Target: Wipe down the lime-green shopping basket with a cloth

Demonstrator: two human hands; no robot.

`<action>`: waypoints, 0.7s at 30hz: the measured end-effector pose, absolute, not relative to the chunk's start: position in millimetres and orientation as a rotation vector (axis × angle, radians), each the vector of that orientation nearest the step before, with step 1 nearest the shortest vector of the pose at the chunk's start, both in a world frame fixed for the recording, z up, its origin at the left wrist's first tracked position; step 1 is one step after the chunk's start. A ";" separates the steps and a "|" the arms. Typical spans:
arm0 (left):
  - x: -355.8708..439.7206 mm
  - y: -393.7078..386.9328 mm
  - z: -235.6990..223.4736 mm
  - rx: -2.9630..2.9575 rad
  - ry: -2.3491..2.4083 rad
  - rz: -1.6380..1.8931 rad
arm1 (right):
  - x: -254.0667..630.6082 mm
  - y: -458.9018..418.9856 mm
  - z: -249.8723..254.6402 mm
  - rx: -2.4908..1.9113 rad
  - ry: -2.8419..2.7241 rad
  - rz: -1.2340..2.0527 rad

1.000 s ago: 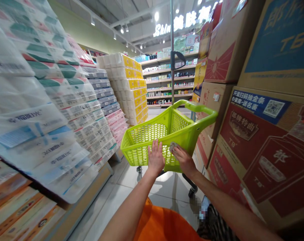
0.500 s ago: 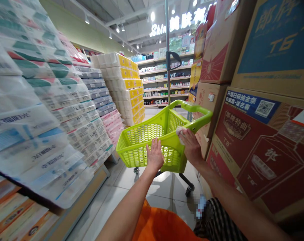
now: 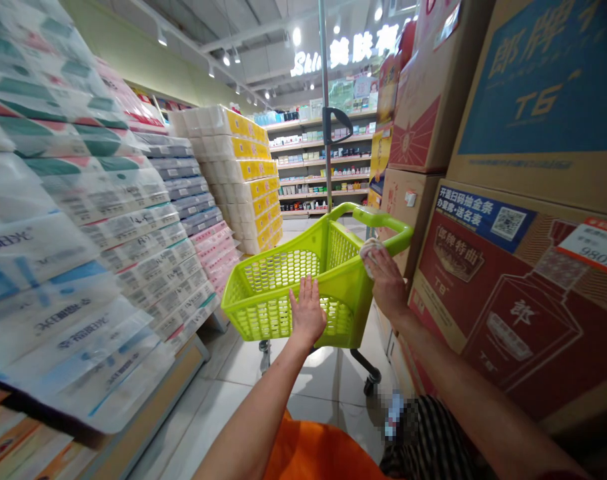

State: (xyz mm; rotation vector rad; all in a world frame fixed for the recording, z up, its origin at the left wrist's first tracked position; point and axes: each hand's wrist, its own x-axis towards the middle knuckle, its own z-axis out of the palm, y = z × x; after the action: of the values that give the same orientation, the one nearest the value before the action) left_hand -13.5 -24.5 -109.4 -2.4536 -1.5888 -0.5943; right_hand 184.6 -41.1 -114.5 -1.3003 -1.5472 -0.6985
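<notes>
A lime-green plastic shopping cart (image 3: 341, 303) stands side-on before me, its basket walls full of holes and its handle (image 3: 398, 235) at the right. My left hand (image 3: 307, 312) lies open on the cart's near side wall, fingers outstretched over the upper edge. Under the fingers of my right hand (image 3: 386, 283) is a pale, crumpled cloth (image 3: 371, 257), pressed against the cart just below the handle. A grey pole with a dark loop grip (image 3: 337, 127) rises behind the handle.
Packs of tissue paper (image 3: 83, 307) are piled high on the left, with yellow-and-white paper rolls (image 3: 248, 180) beyond. Large cardboard cartons (image 3: 508, 293) wall the right side. Stocked shelves (image 3: 323, 160) stand at the back. A dark caster wheel (image 3: 371, 383) rests on the tiled floor (image 3: 323, 393).
My right hand and the cloth have shifted slightly along the cart towards the handle. My left hand keeps its place on the side wall. The view has turned a little to the right.
</notes>
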 end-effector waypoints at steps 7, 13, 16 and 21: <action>-7.8 -20.4 -101.6 -2.458 -1.592 -0.617 | 193.2 -52.9 -130.1 -1.243 -1.550 -0.758; -9.0 -21.0 -104.2 -2.459 -1.617 -0.601 | 223.2 -34.4 -92.1 -1.367 -1.356 -0.739; -9.8 -20.1 -105.5 -2.457 -1.608 -0.622 | 214.9 -43.7 -128.7 -1.384 -1.467 -0.690; -10.1 -18.4 -106.8 -2.454 -1.604 -0.634 | 226.4 -50.5 -110.7 -1.408 -1.271 -0.741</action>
State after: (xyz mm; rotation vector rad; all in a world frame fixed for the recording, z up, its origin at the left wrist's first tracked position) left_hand -10.1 -18.4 -106.8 -2.4545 -1.6036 -0.6343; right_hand 226.4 -50.5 -110.7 -1.4080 -1.2712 -0.7406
